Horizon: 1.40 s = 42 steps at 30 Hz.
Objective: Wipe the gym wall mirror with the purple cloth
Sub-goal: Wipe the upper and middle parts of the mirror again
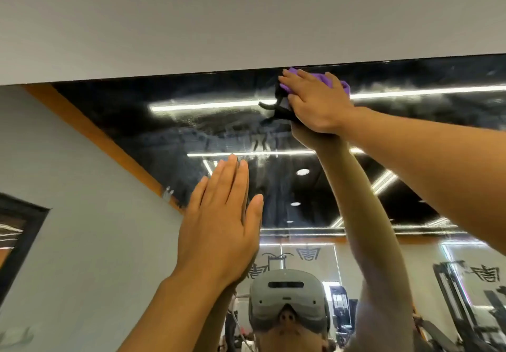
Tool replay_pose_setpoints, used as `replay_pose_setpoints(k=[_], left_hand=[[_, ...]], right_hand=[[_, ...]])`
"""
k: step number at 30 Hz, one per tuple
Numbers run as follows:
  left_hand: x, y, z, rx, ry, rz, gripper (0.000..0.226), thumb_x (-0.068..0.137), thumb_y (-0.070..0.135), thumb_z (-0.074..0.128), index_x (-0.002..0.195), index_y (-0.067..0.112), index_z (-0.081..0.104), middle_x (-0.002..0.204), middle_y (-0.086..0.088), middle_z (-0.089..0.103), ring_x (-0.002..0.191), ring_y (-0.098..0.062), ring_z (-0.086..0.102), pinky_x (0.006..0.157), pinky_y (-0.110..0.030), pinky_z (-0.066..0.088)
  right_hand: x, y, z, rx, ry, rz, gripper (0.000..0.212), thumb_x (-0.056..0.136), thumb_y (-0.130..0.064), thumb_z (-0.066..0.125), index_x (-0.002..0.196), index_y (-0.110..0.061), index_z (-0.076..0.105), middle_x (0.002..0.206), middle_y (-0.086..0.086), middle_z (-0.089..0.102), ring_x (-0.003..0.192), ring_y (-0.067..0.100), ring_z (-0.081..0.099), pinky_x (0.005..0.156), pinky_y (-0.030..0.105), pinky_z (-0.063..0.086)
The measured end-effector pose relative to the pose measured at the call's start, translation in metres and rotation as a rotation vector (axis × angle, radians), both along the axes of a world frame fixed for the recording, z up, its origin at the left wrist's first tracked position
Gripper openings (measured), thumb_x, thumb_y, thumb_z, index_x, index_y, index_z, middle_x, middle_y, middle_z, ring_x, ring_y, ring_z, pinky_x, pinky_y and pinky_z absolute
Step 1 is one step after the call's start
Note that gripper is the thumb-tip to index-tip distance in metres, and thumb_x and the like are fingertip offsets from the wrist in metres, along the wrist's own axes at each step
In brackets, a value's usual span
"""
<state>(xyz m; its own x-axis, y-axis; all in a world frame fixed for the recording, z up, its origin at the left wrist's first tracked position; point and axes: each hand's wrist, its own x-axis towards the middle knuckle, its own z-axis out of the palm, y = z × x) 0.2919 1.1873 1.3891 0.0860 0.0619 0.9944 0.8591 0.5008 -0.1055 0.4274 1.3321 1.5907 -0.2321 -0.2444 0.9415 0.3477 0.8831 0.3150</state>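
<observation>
Wall mirror (137,121): purple cloth (332,82) and left hand (221,225) flat against glass.

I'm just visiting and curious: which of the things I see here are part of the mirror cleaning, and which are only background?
Part of the job:
purple cloth, pressed at the mirror's top edge
right hand, flat on the cloth
wall mirror, streaky
left hand, flat against the glass

Only background:
white wall above the mirror
reflected gym machine
reflected ceiling lights
</observation>
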Motion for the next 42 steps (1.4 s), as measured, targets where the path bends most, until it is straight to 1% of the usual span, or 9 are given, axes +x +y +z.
replay_pose_setpoints(k=[3, 9, 12, 18, 23, 26, 29, 35, 42], left_hand=[[-0.004, -0.007, -0.001, -0.021, 0.015, 0.024, 0.067, 0.094, 0.058, 0.002, 0.156, 0.032, -0.006, 0.163, 0.018, -0.011, 0.144, 0.007, -0.021, 0.117, -0.021, -0.015], [-0.01, -0.012, -0.006, 0.032, -0.026, -0.061, 0.069, 0.094, 0.054, 0.006, 0.157, 0.026, -0.001, 0.163, 0.013, -0.007, 0.144, 0.006, -0.017, 0.115, -0.017, -0.016], [-0.015, -0.021, -0.01, 0.031, -0.042, -0.039, 0.07, 0.094, 0.054, 0.007, 0.157, 0.026, -0.001, 0.164, 0.013, -0.006, 0.145, 0.004, -0.015, 0.117, -0.021, -0.013], [-0.03, -0.038, -0.015, 0.016, -0.021, -0.033, 0.071, 0.091, 0.061, 0.003, 0.156, 0.032, -0.001, 0.162, 0.018, -0.007, 0.145, 0.007, -0.016, 0.113, -0.015, -0.019], [-0.032, -0.041, -0.015, 0.022, -0.009, -0.036, 0.071, 0.09, 0.063, 0.0, 0.155, 0.034, -0.005, 0.161, 0.02, -0.01, 0.143, 0.008, -0.02, 0.112, -0.013, -0.021], [-0.037, -0.046, -0.015, 0.007, 0.006, -0.045, 0.069, 0.092, 0.063, 0.003, 0.155, 0.034, -0.001, 0.162, 0.019, -0.006, 0.145, 0.007, -0.015, 0.114, -0.014, -0.019], [-0.044, -0.054, -0.017, -0.017, 0.019, -0.026, 0.07, 0.093, 0.062, 0.004, 0.156, 0.033, 0.001, 0.163, 0.019, -0.006, 0.144, 0.008, -0.018, 0.115, -0.016, -0.018], [-0.054, -0.067, -0.03, 0.016, -0.013, -0.06, 0.069, 0.091, 0.061, 0.002, 0.154, 0.034, -0.002, 0.158, 0.024, -0.011, 0.14, 0.014, -0.021, 0.112, -0.012, -0.018], [-0.064, -0.075, -0.035, 0.019, 0.007, -0.07, 0.064, 0.092, 0.061, 0.003, 0.151, 0.038, -0.005, 0.159, 0.023, -0.009, 0.141, 0.013, -0.02, 0.113, -0.012, -0.017]], right_hand=[[-0.003, -0.002, -0.029, 0.035, -0.012, 0.024, 0.051, 0.108, -0.03, 0.03, 0.158, -0.028, 0.025, 0.166, -0.009, 0.019, 0.153, 0.012, 0.012, 0.124, 0.046, -0.001], [-0.007, 0.001, -0.186, 0.221, -0.163, 0.009, 0.057, 0.102, -0.043, 0.023, 0.158, -0.034, 0.025, 0.164, -0.017, 0.016, 0.153, 0.006, 0.007, 0.124, 0.044, -0.001], [-0.008, 0.005, -0.223, 0.282, -0.179, -0.005, 0.054, 0.103, -0.038, 0.028, 0.157, -0.032, 0.028, 0.164, -0.014, 0.022, 0.153, 0.006, 0.009, 0.121, 0.048, 0.006], [-0.023, -0.024, -0.157, 0.131, -0.109, 0.016, 0.06, 0.098, -0.046, 0.016, 0.158, -0.036, 0.022, 0.164, -0.02, 0.012, 0.153, 0.003, 0.004, 0.124, 0.042, -0.004], [-0.051, -0.053, -0.044, -0.028, 0.053, -0.012, 0.054, 0.106, -0.034, 0.026, 0.159, -0.026, 0.02, 0.167, -0.008, 0.012, 0.154, 0.014, 0.007, 0.123, 0.048, -0.001], [-0.061, -0.059, -0.015, -0.072, 0.083, -0.024, 0.053, 0.107, -0.031, 0.028, 0.159, -0.024, 0.021, 0.168, -0.006, 0.013, 0.154, 0.017, 0.008, 0.123, 0.05, 0.0], [-0.06, -0.061, -0.047, 0.03, 0.028, 0.002, 0.052, 0.107, -0.033, 0.028, 0.159, -0.026, 0.023, 0.167, -0.009, 0.016, 0.154, 0.014, 0.009, 0.123, 0.045, -0.002], [-0.049, -0.052, -0.188, 0.345, -0.306, 0.009, 0.054, 0.104, -0.04, 0.026, 0.158, -0.035, 0.023, 0.164, -0.019, 0.015, 0.153, 0.003, 0.001, 0.124, 0.04, -0.009], [-0.037, -0.047, -0.16, 0.455, -0.446, 0.005, 0.051, 0.105, -0.038, 0.026, 0.156, -0.038, 0.024, 0.163, -0.022, 0.018, 0.152, 0.0, 0.005, 0.124, 0.038, -0.007]])
